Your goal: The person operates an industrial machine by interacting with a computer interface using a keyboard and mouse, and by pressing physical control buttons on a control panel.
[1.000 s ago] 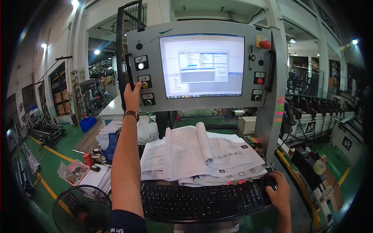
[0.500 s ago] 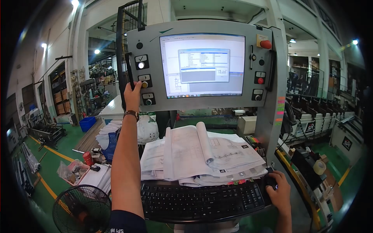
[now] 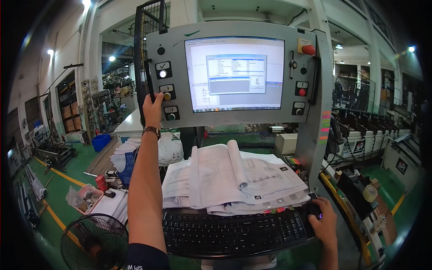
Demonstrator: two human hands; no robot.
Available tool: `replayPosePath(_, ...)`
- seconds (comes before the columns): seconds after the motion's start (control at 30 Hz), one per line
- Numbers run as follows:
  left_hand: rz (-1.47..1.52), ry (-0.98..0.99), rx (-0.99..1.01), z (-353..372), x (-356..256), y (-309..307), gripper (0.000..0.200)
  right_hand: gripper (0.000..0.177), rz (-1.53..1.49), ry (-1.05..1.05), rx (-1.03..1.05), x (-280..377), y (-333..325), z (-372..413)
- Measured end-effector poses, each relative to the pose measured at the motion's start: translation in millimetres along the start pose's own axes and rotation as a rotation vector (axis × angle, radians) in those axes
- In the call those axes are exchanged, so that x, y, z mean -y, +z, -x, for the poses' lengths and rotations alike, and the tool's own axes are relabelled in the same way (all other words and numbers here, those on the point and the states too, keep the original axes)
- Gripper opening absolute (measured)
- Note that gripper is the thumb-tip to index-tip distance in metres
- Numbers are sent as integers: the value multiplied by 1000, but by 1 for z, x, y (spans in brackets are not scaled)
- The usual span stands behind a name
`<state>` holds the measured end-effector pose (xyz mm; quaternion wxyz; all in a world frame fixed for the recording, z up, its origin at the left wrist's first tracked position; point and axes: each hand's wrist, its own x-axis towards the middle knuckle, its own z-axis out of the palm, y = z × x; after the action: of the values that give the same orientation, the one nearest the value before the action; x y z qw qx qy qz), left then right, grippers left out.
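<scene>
My left hand (image 3: pixel 153 105) is closed around the lower end of the black handle (image 3: pixel 149 78) on the left side of the grey control panel (image 3: pixel 243 119). Its thumb reaches close to a yellow button (image 3: pixel 167 96); whether it touches cannot be told. On the panel's screen (image 3: pixel 236 47), a dialog window (image 3: pixel 236 85) lies over a drawing program. My right hand (image 3: pixel 325 219) wraps over a dark computer mouse (image 3: pixel 312 209), right of the black keyboard (image 3: pixel 234 234). Behind the keyboard lies a stack of drawing sheets (image 3: pixel 216 175), one of them curled into a roll.
A red emergency stop knob (image 3: pixel 308 50) sits at the panel's upper right. On the left are a black fan (image 3: pixel 94 240), a pink basket (image 3: pixel 85 200) and a blue bin (image 3: pixel 101 142). Machinery (image 3: pixel 360 146) stands on the right, beyond a yellow rail (image 3: pixel 344 225).
The small drawing in the dialog window and the one at the screen's lower left look different. Both hands keep their places.
</scene>
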<state>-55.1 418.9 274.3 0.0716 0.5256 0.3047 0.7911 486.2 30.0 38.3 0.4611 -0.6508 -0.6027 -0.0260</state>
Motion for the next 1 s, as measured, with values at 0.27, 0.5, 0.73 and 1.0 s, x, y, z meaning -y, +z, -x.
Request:
replayPosePath(0.27,21,10,6,0,1,-1,21,55,-5,29,34,5,-1,-1)
replayPosePath(0.5,35,-1,7,0,1,0,21,54,0,30,51,5,-1,-2)
replayPosePath(0.73,24,-29,13,2,-5,-1,24,54,-17,71,70,10,-3,-2)
replayPosePath(1.0,-10,-42,8,4,-9,-1,25,53,-4,34,59,6,-2,-1)
